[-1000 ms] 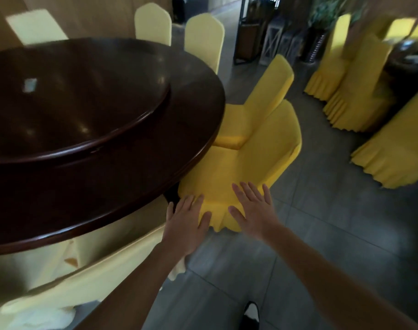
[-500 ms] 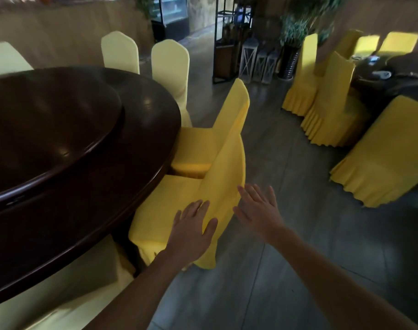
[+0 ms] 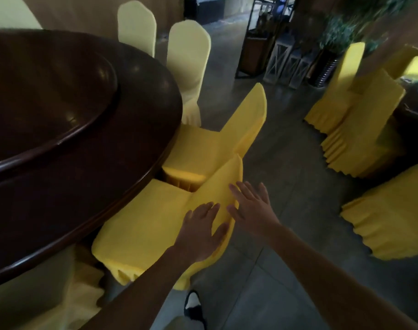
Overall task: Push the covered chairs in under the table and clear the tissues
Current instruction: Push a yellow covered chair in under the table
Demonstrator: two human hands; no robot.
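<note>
A yellow-covered chair [image 3: 150, 225] stands at the rim of the dark round table [image 3: 67, 148], its seat partly under the edge. My left hand [image 3: 200, 232] lies flat on the chair's backrest, fingers straight. My right hand [image 3: 250, 208] is open beside it, fingers spread at the backrest's outer edge. A second yellow chair [image 3: 217, 144] stands just behind, its seat also at the table's rim. No tissues are in view.
Two pale yellow chairs [image 3: 189, 58] stand further round the table. A pale cloth-covered chair [image 3: 67, 282] is at lower left. Several yellow skirted chairs [image 3: 360, 129] crowd the right around another table. A black shelf and white lanterns [image 3: 284, 60] stand behind. My shoe [image 3: 193, 306] shows on the grey tiled floor.
Both hands have risen from the chair's lower skirt onto its backrest. The view has swung so the chair is now seen edge-on, closer under the table's rim.
</note>
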